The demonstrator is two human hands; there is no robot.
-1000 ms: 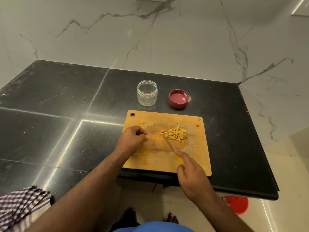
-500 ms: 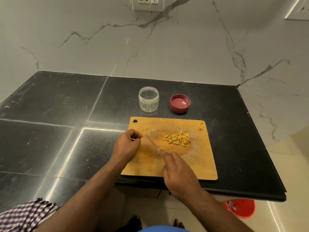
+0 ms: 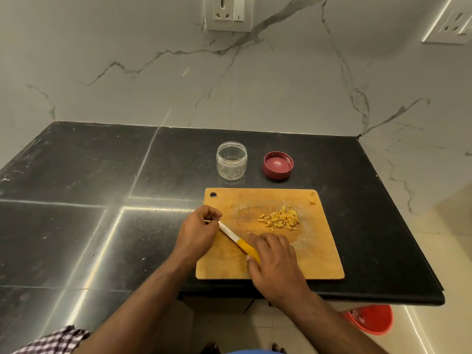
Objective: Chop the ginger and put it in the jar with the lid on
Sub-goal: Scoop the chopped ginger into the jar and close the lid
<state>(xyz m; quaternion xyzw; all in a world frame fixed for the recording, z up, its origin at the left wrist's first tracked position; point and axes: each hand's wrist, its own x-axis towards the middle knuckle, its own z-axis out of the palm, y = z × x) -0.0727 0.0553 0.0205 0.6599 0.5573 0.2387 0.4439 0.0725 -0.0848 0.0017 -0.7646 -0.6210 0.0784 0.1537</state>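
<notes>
A pile of chopped ginger (image 3: 279, 219) lies right of centre on the wooden cutting board (image 3: 320, 254). My right hand (image 3: 277, 264) grips the yellow handle of a knife (image 3: 237, 240), whose blade points up and left. The blade tip touches the curled fingers of my left hand (image 3: 198, 232), which rests closed at the board's left edge; a tiny pale sliver shows at its fingertips. Behind the board stand the clear jar (image 3: 232, 160), open with nothing inside, and its red lid (image 3: 278, 165), upside down to the jar's right.
The black stone counter (image 3: 76, 200) ends just beyond the board's near and right sides. A red bucket (image 3: 370, 319) sits on the floor below right. A checked cloth (image 3: 51, 339) shows at bottom left. Marble walls with sockets (image 3: 228, 12) stand behind.
My right hand has swung the knife away from the ginger pile to the left, so the blade tip now meets my left fingers. The camera has tilted up.
</notes>
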